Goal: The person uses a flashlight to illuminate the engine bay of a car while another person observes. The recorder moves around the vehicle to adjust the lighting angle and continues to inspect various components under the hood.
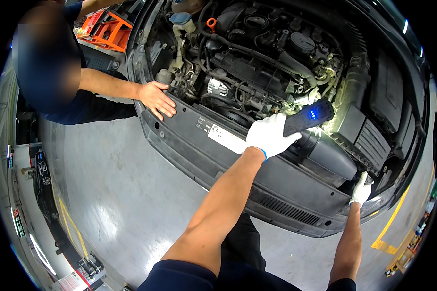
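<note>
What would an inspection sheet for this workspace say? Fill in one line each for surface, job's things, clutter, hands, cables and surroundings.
Surface: black front panel of an open engine bay, with a white label.
Job's things: black work light, lit, with blue indicator dots.
Clutter: nothing seen.
Hands: left hand, white-gloved, grips the work light; right hand, white-gloved, rests on the car's front corner.
Cables: black hoses and wiring run over the engine.
Surroundings: a co-worker's bare hand lies on the panel; orange stands; grey floor with yellow lines.
</note>
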Demonstrator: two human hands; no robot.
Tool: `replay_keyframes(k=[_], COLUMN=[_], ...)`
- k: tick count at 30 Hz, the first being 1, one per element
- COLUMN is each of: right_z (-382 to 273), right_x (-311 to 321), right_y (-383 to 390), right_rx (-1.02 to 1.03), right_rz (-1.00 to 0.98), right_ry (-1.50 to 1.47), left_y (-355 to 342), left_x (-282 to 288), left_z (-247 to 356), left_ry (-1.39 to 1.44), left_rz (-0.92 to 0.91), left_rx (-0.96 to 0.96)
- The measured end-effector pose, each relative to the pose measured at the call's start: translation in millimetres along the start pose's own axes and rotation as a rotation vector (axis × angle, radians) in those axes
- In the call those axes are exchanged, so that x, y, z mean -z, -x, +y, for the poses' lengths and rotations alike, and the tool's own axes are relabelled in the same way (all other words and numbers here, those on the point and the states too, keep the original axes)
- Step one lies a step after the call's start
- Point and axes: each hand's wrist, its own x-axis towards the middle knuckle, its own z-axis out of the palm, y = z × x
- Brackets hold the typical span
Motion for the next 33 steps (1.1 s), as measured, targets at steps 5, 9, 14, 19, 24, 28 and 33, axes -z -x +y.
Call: replay_keyframes(k=[5, 9, 14, 19, 24, 28, 33], right_z=[2, 10, 22, 19, 32, 32, 28], right_x=[1, 0, 2, 0, -1, 8, 4], right_y=[-1, -6, -11, -11, -18, -24, -22], right_rx=[-0.057, -0.091, -0.05, -0.049, 0.001, -0.107, -0.085], right_rz=[-0.012, -0.041, -0.032, -0.045, -0.035, -0.112, -0.11], right_ry=[0.002, -0.024, -0.01, -0.025, -0.037, 0.055, 0.025], left_y=[2, 2, 0, 3, 3, 3, 5], left_x=[-2, 1, 14, 15, 8, 0, -9], left_z=[-1, 0, 7, 6, 2, -2, -9], left_ry=[-0.008, -0.003, 0.002, 0.0, 0.012, 0.022, 0.022], left_rz=[0.012, -0.003, -0.123, -0.108, -0.044, 0.039, 0.14], left_rx=[-0.001, 0.002, 0.055, 0.049, 0.015, -0.037, -0.082])
